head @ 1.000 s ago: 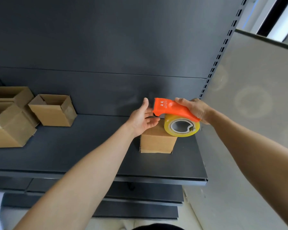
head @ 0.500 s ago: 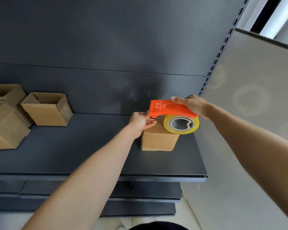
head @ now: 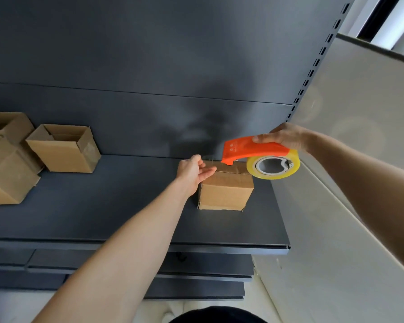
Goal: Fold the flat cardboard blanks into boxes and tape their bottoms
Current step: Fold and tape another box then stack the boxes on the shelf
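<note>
Three boxes (head: 63, 150) at left, one box (head: 225, 193) at right, one tape dispenser (head: 250, 150)

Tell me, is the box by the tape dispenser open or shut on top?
Shut: the box has its top flaps lying flat; no opening shows.

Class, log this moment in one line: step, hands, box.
step: taping box bottom | left hand: open, at box's top-left edge | right hand: grips orange tape dispenser over box | box: on shelf

- Four brown cardboard boxes (head: 224, 194) (head: 63, 150) (head: 7, 178) (head: 12, 124) are sitting on one dark grey metal shelf (head: 103, 206).
- One orange plastic tape dispenser (head: 247, 149) is carrying one yellowish tape roll (head: 275, 177).
- Two bare hands (head: 193, 171) (head: 287, 138) are showing.
</note>
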`<move>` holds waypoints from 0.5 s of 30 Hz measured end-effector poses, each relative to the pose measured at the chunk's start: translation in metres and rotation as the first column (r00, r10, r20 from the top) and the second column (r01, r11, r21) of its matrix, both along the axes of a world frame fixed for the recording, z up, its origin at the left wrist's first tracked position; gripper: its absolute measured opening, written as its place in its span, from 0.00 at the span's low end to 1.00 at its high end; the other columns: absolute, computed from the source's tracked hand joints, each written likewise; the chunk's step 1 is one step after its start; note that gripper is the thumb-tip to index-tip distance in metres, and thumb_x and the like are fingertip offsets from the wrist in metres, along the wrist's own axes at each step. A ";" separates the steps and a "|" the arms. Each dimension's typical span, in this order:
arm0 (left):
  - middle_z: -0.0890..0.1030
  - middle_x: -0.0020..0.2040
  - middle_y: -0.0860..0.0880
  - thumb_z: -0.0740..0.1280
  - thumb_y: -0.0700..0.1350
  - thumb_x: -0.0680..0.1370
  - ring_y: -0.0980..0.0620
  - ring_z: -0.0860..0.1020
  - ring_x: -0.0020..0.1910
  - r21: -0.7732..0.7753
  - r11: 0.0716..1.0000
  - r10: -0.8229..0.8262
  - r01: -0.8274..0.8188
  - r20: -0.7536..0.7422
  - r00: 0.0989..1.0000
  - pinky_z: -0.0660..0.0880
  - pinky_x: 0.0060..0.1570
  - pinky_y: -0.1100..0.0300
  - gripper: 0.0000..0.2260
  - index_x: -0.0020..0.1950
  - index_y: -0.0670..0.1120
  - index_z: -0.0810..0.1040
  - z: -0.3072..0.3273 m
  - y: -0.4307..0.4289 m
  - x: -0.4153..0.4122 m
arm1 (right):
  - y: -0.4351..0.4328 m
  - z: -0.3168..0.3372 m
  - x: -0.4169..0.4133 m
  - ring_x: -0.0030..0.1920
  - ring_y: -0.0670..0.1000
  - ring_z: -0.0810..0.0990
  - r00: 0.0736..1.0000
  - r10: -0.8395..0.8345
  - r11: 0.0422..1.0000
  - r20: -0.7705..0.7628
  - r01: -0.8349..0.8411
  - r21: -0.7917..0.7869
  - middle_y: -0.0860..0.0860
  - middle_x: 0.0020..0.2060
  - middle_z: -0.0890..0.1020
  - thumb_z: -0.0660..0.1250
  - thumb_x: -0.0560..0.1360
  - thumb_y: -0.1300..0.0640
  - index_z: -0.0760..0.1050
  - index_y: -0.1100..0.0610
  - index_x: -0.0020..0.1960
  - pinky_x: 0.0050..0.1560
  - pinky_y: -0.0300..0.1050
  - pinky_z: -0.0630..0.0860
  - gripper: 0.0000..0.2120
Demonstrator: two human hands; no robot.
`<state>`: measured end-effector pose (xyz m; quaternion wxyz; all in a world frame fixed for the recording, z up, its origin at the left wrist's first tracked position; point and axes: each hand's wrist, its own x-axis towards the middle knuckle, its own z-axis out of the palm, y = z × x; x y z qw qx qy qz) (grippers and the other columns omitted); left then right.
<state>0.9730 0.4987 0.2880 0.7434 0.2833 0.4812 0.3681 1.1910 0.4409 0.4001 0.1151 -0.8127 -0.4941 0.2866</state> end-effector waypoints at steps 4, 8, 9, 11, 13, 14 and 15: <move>0.74 0.43 0.43 0.67 0.48 0.78 0.48 0.79 0.34 -0.032 0.999 -0.033 0.035 0.073 0.997 0.81 0.33 0.60 0.12 0.50 0.38 0.73 -0.003 -0.001 -0.006 | 0.016 0.000 -0.016 0.48 0.55 0.80 0.996 0.062 0.998 0.061 -0.060 -0.028 0.55 0.47 0.82 0.68 0.66 0.32 0.80 0.58 0.51 0.53 0.48 0.75 0.30; 0.72 0.36 0.46 0.67 0.47 0.78 0.51 0.77 0.29 0.038 0.999 -0.012 0.014 -0.062 0.998 0.78 0.30 0.62 0.11 0.42 0.41 0.71 -0.020 0.000 -0.017 | 0.018 -0.007 -0.020 0.48 0.56 0.80 0.987 0.108 0.993 0.117 -0.100 -0.066 0.56 0.48 0.82 0.67 0.69 0.33 0.80 0.59 0.51 0.49 0.47 0.73 0.30; 0.72 0.35 0.47 0.67 0.47 0.78 0.52 0.77 0.27 0.058 0.998 -0.017 0.022 -0.088 0.996 0.78 0.29 0.62 0.11 0.40 0.42 0.71 -0.022 0.000 -0.018 | 0.017 -0.008 -0.019 0.48 0.56 0.80 0.986 0.113 0.992 0.120 -0.105 -0.070 0.56 0.49 0.82 0.66 0.69 0.33 0.80 0.59 0.52 0.50 0.47 0.74 0.29; 0.72 0.34 0.47 0.67 0.47 0.78 0.52 0.76 0.28 0.071 0.997 -0.032 0.041 -0.122 0.992 0.77 0.29 0.62 0.12 0.39 0.42 0.71 -0.024 0.003 -0.019 | 0.016 -0.010 -0.020 0.50 0.56 0.80 0.983 0.127 0.990 0.132 -0.117 -0.079 0.56 0.50 0.82 0.66 0.69 0.33 0.80 0.59 0.54 0.52 0.49 0.75 0.30; 0.72 0.36 0.47 0.67 0.46 0.78 0.51 0.76 0.30 0.059 0.997 -0.041 0.050 -0.146 0.988 0.78 0.30 0.62 0.11 0.41 0.42 0.71 -0.022 0.005 -0.018 | 0.017 -0.009 -0.022 0.50 0.56 0.81 0.980 0.138 0.988 0.145 -0.127 -0.084 0.56 0.50 0.82 0.66 0.69 0.33 0.80 0.58 0.54 0.54 0.50 0.75 0.30; 0.73 0.37 0.46 0.66 0.46 0.79 0.51 0.76 0.31 0.048 0.997 -0.047 0.055 -0.158 0.986 0.78 0.30 0.62 0.10 0.42 0.41 0.71 -0.022 0.006 -0.018 | 0.017 -0.009 -0.023 0.50 0.56 0.81 0.978 0.142 0.988 0.150 -0.130 -0.086 0.57 0.49 0.82 0.66 0.69 0.33 0.80 0.59 0.54 0.54 0.50 0.75 0.30; 0.73 0.38 0.46 0.66 0.46 0.79 0.51 0.76 0.31 0.034 0.998 -0.051 0.057 -0.166 0.985 0.78 0.30 0.61 0.10 0.43 0.41 0.72 -0.022 0.007 -0.017 | 0.017 -0.009 -0.024 0.49 0.57 0.81 0.977 0.147 0.987 0.154 -0.135 -0.088 0.57 0.49 0.83 0.66 0.69 0.33 0.80 0.59 0.53 0.53 0.50 0.75 0.30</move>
